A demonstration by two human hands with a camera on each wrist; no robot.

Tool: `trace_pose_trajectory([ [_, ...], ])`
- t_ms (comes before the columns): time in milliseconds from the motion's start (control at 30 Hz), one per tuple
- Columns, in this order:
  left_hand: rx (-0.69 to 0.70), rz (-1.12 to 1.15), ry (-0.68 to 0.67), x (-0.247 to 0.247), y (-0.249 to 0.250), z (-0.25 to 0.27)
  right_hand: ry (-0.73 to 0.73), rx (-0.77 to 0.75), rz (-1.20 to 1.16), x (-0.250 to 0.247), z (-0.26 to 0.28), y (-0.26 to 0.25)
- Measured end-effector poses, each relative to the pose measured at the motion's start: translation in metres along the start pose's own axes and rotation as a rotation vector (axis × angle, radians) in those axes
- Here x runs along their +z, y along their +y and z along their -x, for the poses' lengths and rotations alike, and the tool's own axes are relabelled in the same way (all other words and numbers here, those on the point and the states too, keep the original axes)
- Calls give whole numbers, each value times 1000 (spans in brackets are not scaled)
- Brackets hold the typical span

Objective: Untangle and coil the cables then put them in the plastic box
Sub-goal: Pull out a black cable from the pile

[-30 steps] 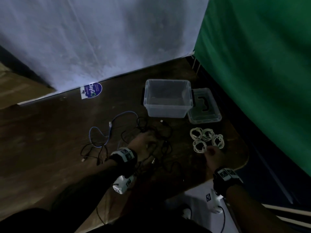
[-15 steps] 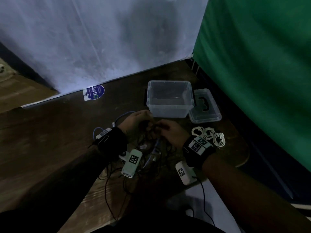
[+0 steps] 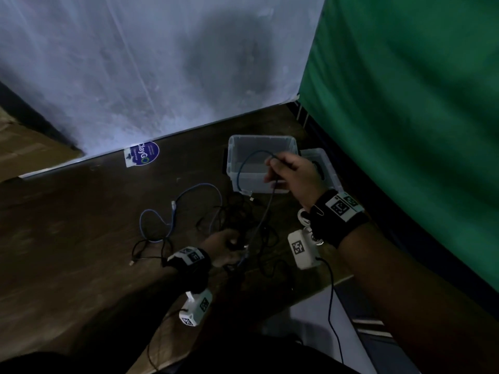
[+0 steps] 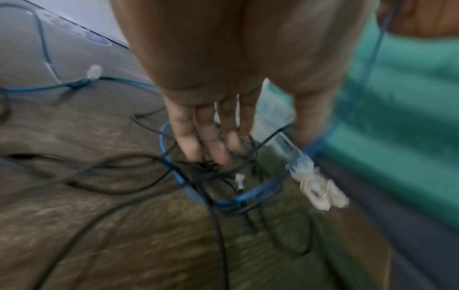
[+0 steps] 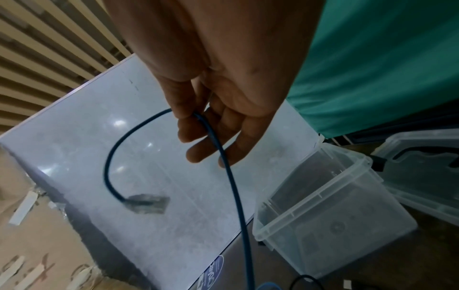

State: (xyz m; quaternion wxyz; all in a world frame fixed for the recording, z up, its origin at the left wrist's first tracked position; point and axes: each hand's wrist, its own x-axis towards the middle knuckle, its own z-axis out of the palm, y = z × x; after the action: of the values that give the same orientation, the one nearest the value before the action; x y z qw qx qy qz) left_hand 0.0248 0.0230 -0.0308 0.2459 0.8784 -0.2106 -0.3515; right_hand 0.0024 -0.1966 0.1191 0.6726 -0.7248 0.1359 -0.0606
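My right hand is raised in front of the clear plastic box and pinches the blue cable near its end. In the right wrist view the blue cable runs past my right hand, and its clear plug dangles to the left. From there the cable slopes down to my left hand, which sits low on the tangle of black cables. Seen from the left wrist, my left hand has straight fingers pressing into the black cables, ringed by a loop of blue cable.
The box lid lies to the right of the box, against a green curtain. Coiled white cables lie on the wooden table right of the tangle. More blue loops spread to the left. A round sticker marks the table's far edge.
Both hands were together over the tangle. My right hand has since risen toward the box, drawing the blue cable's end up, while my left hand dropped nearer to me onto the tangle.
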Motion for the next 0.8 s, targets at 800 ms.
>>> trace_pose_trajectory([
  [800, 558, 449, 530, -160, 98, 58, -291, -85, 282, 26, -8, -53],
])
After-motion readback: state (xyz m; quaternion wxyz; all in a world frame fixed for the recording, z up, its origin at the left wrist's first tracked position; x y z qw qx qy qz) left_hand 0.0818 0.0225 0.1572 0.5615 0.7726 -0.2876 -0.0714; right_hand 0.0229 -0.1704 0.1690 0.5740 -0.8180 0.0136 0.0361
